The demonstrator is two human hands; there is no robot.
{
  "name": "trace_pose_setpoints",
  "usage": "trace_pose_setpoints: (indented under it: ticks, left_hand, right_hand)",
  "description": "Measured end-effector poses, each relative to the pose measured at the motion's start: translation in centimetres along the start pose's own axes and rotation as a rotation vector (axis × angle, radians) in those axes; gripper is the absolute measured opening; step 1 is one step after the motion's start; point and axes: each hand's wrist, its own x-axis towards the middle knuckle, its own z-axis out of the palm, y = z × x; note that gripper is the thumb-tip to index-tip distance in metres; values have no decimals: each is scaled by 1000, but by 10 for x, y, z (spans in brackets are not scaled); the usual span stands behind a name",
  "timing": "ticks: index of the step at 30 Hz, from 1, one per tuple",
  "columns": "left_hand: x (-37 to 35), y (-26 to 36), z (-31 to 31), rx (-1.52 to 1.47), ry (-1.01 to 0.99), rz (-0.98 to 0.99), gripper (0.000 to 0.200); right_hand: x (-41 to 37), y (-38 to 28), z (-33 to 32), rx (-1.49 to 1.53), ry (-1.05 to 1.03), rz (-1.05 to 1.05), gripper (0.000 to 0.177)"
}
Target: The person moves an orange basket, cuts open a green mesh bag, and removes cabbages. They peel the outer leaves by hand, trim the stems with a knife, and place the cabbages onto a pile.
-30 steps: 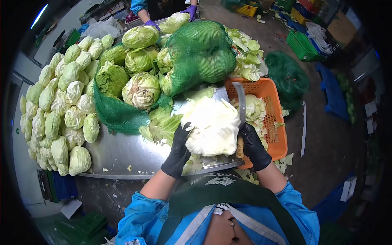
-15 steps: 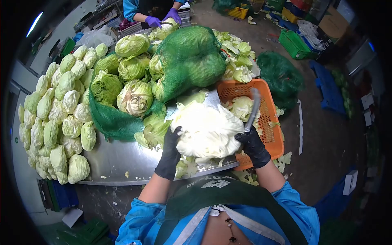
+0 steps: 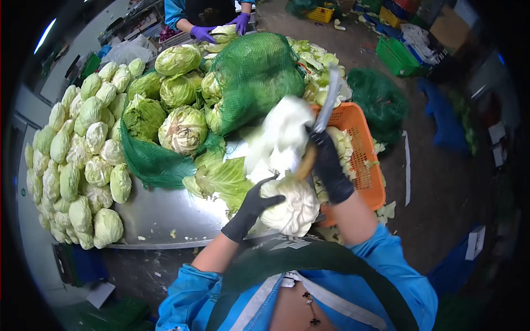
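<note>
A pale, partly stripped cabbage (image 3: 295, 208) sits close in front of my apron at the metal table's edge. My left hand (image 3: 255, 208), black-gloved, grips its left side with the thumb spread across it. In my right hand (image 3: 329, 163), also gloved in black, is a knife (image 3: 331, 99); its blade points up and away, and a blurred tan handle end shows below the fist. A large white cabbage leaf (image 3: 282, 129), smeared by motion, rises just left of that hand and overlaps the fingers. Loose green leaves (image 3: 223, 182) lie on the table beyond my left hand.
An orange crate (image 3: 364, 160) with trimmings stands at the right. Green net sacks of cabbages (image 3: 259, 77) fill the table's middle, and trimmed cabbages (image 3: 83, 149) are piled left. Across the table, a person in purple gloves (image 3: 203, 34) handles a cabbage.
My right hand has moved up and left with the knife, and a white leaf now stands away from the cabbage. My left hand has shifted right and slightly down around the cabbage.
</note>
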Motion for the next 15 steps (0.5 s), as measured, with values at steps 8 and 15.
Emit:
trace_pose_setpoints:
  ticks: [8,15]
  left_hand:
    - [-32,59,-38,-473,-89,-59,64]
    - [-56,59,-25,-443,16,-110,67]
  right_hand:
    - [-81,26,-43,-985,-283,-435,60]
    - [-115,41,-26,-1232,-411,-399,77]
